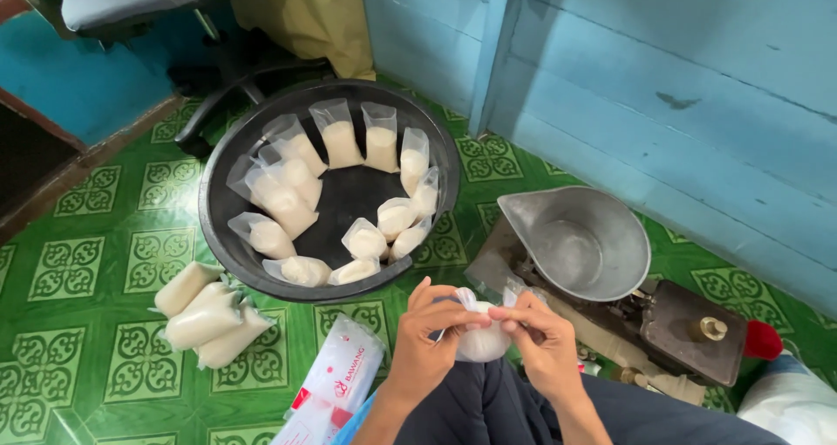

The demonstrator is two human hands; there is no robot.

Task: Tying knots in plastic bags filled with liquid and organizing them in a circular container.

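Note:
Both hands work on one small clear plastic bag [482,340] filled with white grains, held over my lap. My left hand [429,336] pinches the bag's twisted top from the left. My right hand [542,340] grips the same top from the right, fingers closed on the plastic. Just ahead stands a round black basin [218,227] with several similar filled bags leaning around its inside wall.
Three tied bags [207,316] lie on the green patterned floor at the left. A pack of empty plastic bags [336,382] lies near my left knee. A balance scale with a metal scoop pan [577,243] stands at the right by the blue wall. A chair base [235,79] is behind the basin.

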